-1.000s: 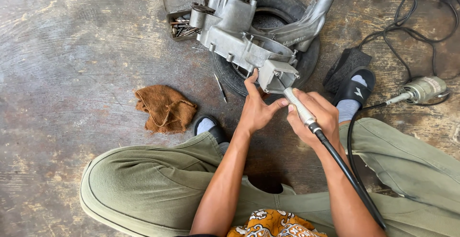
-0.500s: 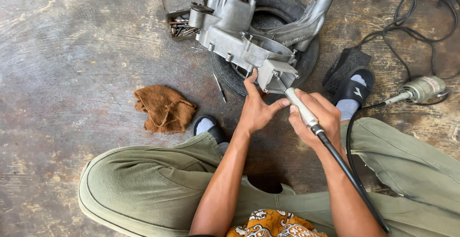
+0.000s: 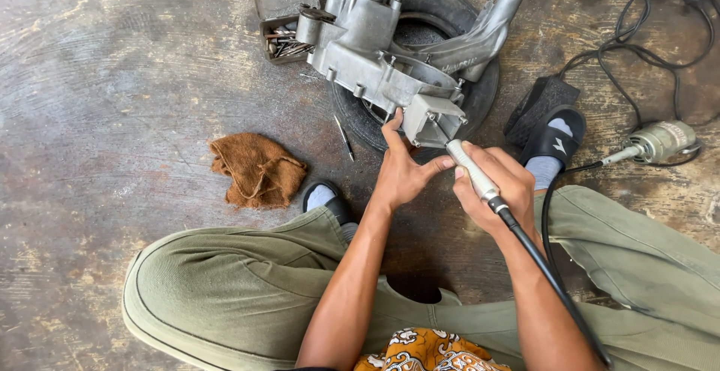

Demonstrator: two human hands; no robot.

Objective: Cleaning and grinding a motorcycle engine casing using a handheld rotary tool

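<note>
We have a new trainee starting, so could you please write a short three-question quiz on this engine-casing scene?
1. True or false: the right hand holds the grinder handpiece against the metal engine casing.
2. What lies on the floor left of the left hand? A) brown rag B) hammer C) blue bucket
3. What does the casing rest on?

Key
1. True.
2. A, the brown rag.
3. A black tyre.
</note>
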